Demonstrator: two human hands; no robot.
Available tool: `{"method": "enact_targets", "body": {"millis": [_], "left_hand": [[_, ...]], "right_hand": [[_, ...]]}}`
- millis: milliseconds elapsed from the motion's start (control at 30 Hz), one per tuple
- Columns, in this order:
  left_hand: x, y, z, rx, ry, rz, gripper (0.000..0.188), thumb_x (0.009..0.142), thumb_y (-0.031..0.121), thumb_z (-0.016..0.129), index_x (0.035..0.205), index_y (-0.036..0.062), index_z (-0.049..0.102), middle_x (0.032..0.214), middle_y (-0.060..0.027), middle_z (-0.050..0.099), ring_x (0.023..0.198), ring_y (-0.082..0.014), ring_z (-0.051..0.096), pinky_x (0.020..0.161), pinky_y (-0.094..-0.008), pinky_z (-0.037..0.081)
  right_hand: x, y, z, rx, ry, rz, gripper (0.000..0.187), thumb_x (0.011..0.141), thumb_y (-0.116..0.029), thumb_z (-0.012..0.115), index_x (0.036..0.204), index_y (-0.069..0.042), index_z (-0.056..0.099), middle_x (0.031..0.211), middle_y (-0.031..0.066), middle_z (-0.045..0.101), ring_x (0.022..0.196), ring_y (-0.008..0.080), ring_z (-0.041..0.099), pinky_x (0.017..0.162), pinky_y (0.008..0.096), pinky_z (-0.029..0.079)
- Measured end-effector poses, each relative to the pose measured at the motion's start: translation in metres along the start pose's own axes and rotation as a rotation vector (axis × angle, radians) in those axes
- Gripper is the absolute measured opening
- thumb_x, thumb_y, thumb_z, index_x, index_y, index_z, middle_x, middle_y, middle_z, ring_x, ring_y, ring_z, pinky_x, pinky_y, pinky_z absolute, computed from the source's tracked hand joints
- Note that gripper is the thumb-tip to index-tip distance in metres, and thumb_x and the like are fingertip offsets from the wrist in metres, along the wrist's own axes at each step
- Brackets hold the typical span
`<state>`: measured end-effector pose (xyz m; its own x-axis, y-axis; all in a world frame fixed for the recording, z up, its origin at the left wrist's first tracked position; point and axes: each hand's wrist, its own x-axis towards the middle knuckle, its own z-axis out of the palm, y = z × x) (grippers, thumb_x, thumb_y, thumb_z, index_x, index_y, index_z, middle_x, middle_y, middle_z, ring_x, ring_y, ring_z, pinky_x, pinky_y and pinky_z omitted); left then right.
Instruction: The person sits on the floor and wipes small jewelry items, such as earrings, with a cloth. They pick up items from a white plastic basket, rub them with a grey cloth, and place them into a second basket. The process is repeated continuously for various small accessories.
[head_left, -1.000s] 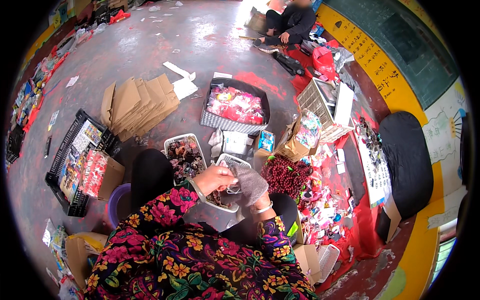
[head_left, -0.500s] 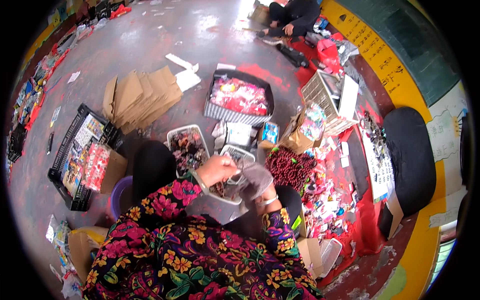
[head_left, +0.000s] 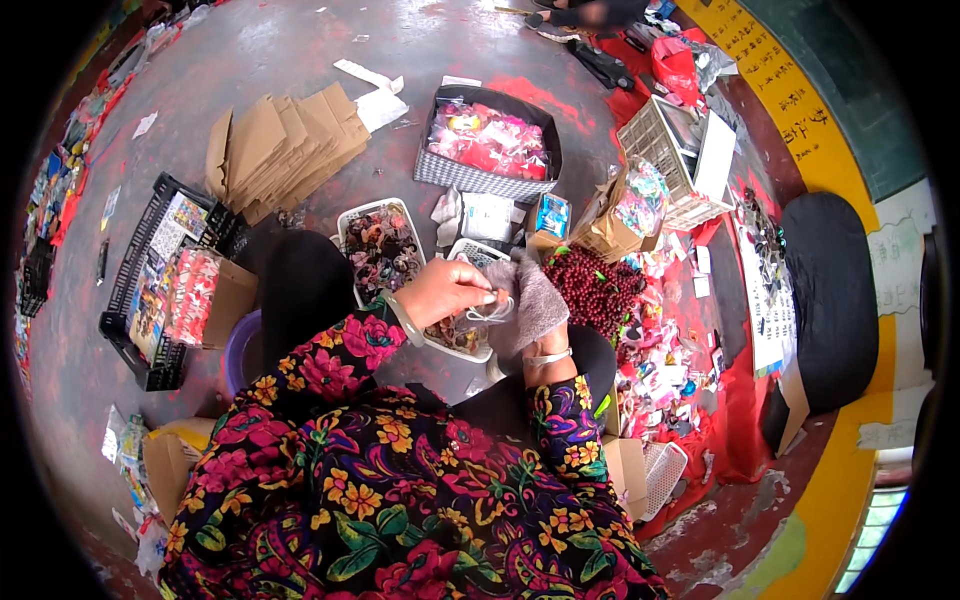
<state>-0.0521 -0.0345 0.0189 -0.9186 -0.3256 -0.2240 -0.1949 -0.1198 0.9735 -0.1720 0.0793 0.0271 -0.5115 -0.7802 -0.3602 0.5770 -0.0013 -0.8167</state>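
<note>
My left hand (head_left: 447, 291) is closed in a pinch on a thin white cord (head_left: 488, 313), its thumb and fingertips pressed together. The cord lies against a soft grey-mauve plush cloth (head_left: 538, 303), possibly a small pouch. This cloth drapes over my right hand (head_left: 547, 343), which holds it up and is mostly hidden, with a bracelet at the wrist. Below both hands stand a white basket (head_left: 462, 352) of small mixed pieces and, to its left, another white basket (head_left: 345, 222) filled with dark hair-tie-like pieces.
Dark red beads (head_left: 592, 293) lie in a heap right of my hands. Beyond stand a grey woven basket (head_left: 480, 178) of pink packets and a cream crate (head_left: 672, 150). Flattened cardboard (head_left: 290, 150) and a black crate (head_left: 160, 280) are at left. Another person (head_left: 595, 14) sits far off.
The view has tilted down slightly. The plush cloth is now raised and spread over my right hand, and the white cord shows at my left fingertips.
</note>
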Motion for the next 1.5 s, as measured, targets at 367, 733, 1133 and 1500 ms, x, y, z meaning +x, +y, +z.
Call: {"method": "enact_targets", "body": {"millis": [367, 733, 1133, 1500], "left_hand": [[0.008, -0.016, 0.011, 0.250, 0.101, 0.330, 0.007, 0.074, 0.003, 0.062, 0.075, 0.0001, 0.055, 0.068, -0.0008, 0.057, 0.061, -0.0069, 0.051, 0.055, -0.0219, 0.042], [0.005, -0.012, -0.003, 0.391, 0.110, 0.395, 0.009, 0.076, 0.005, 0.058, 0.083, 0.0010, 0.062, 0.070, -0.0082, 0.060, 0.054, -0.0146, 0.055, 0.050, -0.0264, 0.042], [-0.003, -0.006, -0.002, 0.646, 0.266, 0.467, 0.011, 0.068, 0.012, 0.063, 0.069, 0.0036, 0.056, 0.065, -0.0114, 0.054, 0.064, -0.0281, 0.054, 0.057, -0.0359, 0.042], [0.001, -0.007, 0.007, 0.408, 0.163, 0.408, 0.013, 0.072, 0.013, 0.061, 0.071, 0.0014, 0.055, 0.063, -0.0122, 0.055, 0.059, -0.0260, 0.055, 0.053, -0.0328, 0.041]], "right_hand": [[-0.007, 0.008, -0.009, -1.495, -0.076, -0.746, 0.023, 0.079, -0.014, 0.048, 0.100, -0.008, 0.057, 0.082, 0.0112, 0.058, 0.076, 0.0247, 0.056, 0.064, 0.0327, 0.044], [0.002, -0.004, -0.005, -1.608, -0.048, -0.709, 0.030, 0.075, -0.013, 0.052, 0.102, -0.002, 0.052, 0.085, 0.0181, 0.056, 0.079, 0.0330, 0.055, 0.067, 0.0377, 0.044], [-0.004, 0.018, -0.015, -1.125, -0.350, -0.549, 0.020, 0.079, -0.014, 0.049, 0.096, -0.006, 0.055, 0.088, 0.0154, 0.059, 0.083, 0.0290, 0.056, 0.068, 0.0353, 0.043], [0.001, 0.030, -0.014, -0.552, -0.138, -0.332, 0.011, 0.078, -0.012, 0.052, 0.085, -0.004, 0.055, 0.080, 0.0092, 0.058, 0.071, 0.0217, 0.057, 0.060, 0.0316, 0.045]]}}
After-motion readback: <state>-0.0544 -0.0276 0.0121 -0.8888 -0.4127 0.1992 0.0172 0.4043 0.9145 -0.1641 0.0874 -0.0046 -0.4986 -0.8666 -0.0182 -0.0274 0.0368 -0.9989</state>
